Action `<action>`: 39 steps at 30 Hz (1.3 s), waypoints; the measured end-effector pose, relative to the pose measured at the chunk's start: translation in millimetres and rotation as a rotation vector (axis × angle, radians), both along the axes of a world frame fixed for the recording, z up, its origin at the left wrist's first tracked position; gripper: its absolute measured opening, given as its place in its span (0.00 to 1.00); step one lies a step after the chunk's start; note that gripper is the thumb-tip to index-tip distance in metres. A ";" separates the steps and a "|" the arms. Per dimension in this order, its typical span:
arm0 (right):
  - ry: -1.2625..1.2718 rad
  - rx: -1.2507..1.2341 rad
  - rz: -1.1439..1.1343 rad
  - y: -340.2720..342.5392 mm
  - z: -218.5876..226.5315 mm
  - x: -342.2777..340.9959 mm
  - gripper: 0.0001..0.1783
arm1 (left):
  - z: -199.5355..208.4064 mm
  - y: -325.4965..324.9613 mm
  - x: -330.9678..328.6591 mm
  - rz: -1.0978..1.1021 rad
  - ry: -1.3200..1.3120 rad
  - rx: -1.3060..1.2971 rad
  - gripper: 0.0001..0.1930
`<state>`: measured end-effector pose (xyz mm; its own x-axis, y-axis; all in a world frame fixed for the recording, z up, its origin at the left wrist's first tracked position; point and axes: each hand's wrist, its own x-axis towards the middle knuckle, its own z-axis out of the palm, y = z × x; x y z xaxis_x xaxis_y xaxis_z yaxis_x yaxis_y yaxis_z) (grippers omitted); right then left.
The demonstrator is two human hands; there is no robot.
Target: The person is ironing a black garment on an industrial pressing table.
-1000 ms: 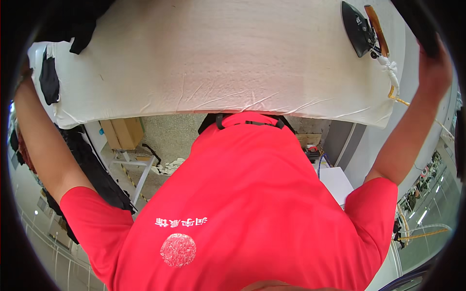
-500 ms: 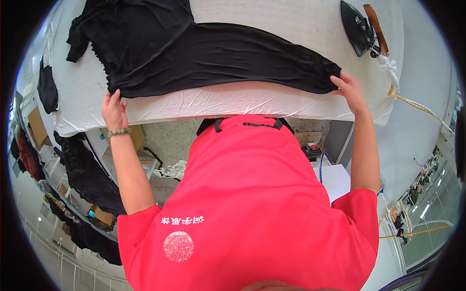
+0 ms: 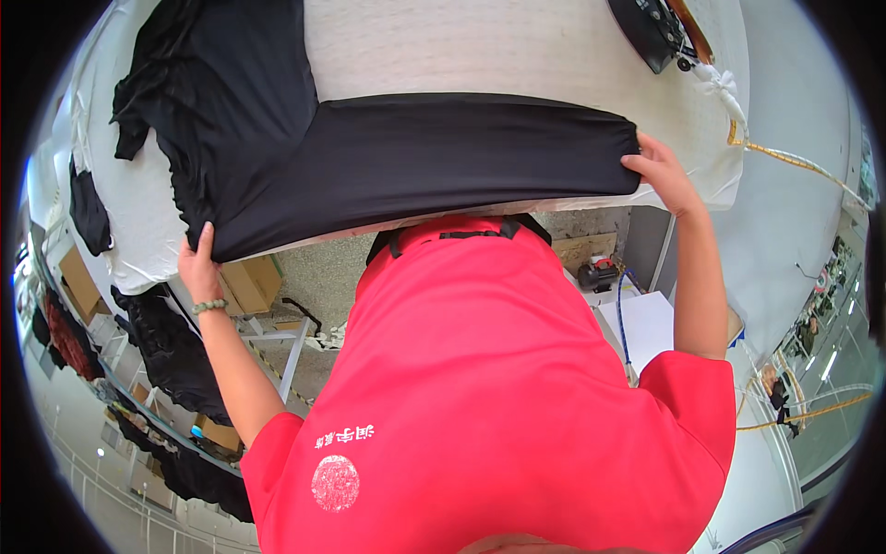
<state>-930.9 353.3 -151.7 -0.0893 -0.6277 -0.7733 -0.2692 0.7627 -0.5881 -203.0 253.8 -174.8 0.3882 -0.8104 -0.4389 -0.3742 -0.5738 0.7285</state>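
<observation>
The pale, cloth-covered bench (image 3: 415, 55) carries a black garment (image 3: 388, 152), its wide part at the far left and one long length running right along the near edge, with an iron (image 3: 651, 32) at the far right. The left hand (image 3: 198, 268) has its fingers closed on the near left corner by the gathered edge, and the right hand (image 3: 666, 175) grips the right end, thumb uppermost. An even, gentle pull between both hands would probably hold the length smooth without stretching the gathers.
</observation>
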 end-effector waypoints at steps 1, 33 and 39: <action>0.063 0.054 0.041 6.3 -6.8 0.9 0.18 | -9.2 8.4 2.6 -0.035 -0.032 0.029 0.12; 0.887 -0.643 0.486 15.5 -29.0 34.9 0.10 | -2.0 -127.3 -245.3 -1.650 -0.573 -0.519 0.10; 0.830 -0.610 0.479 11.2 -31.2 32.8 0.09 | -0.9 -129.1 -245.0 -1.667 -0.584 -0.506 0.10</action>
